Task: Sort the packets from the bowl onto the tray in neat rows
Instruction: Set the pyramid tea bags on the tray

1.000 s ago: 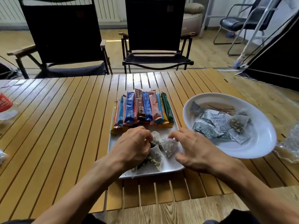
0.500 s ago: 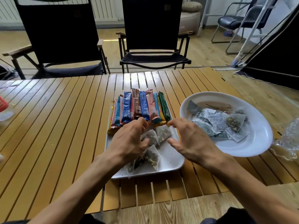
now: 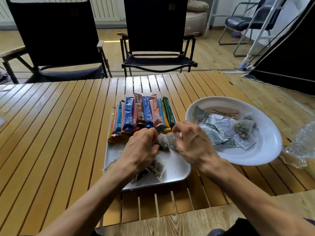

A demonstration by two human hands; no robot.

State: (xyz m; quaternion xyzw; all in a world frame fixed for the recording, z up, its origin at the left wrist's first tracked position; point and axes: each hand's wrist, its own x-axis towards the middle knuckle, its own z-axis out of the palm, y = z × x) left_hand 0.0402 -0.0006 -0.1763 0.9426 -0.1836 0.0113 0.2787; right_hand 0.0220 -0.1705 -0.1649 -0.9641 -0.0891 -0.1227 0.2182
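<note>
A white tray (image 3: 177, 171) lies on the slatted wooden table. Along its far edge stands a row of several coloured stick packets (image 3: 143, 113). In the tray's middle lie two clear tea bags (image 3: 164, 142) side by side. My left hand (image 3: 141, 150) pinches the left one with curled fingers. My right hand (image 3: 192, 142) pinches the right one at its top edge. More tea bags (image 3: 156, 169) lie under my left wrist. The white bowl (image 3: 265, 150) to the right holds several flat grey packets (image 3: 221, 126) and one tea bag (image 3: 243, 126).
Two black folding chairs (image 3: 153, 40) stand behind the table. A crumpled clear plastic wrapper (image 3: 303, 143) lies right of the bowl. The table's near edge runs just below the tray. A dark tent-like cover (image 3: 289, 62) fills the far right.
Both hands moved up the tray toward the stick packets and came together over the two middle tea bags; the right hand went from spread fingers to a pinch.
</note>
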